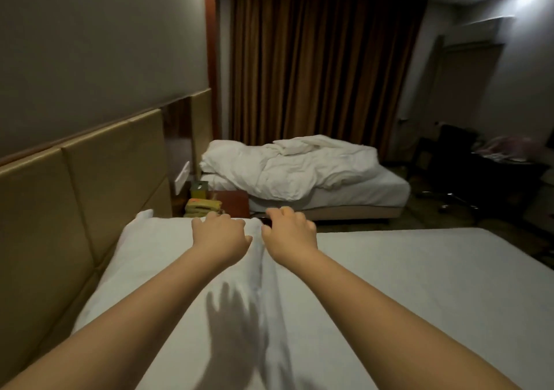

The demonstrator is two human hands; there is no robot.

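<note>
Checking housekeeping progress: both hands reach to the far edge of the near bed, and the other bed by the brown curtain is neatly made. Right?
Not quite. The other bed by the brown curtain is unmade: its white duvet lies crumpled in a heap, as the head view shows. The left hand and right hand do reach to the far edge of the near bed.

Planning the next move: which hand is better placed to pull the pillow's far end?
Left, probably: the left hand curls its fingers over the pillow at its far end; the right hand is beside it, over the sheet.
</note>
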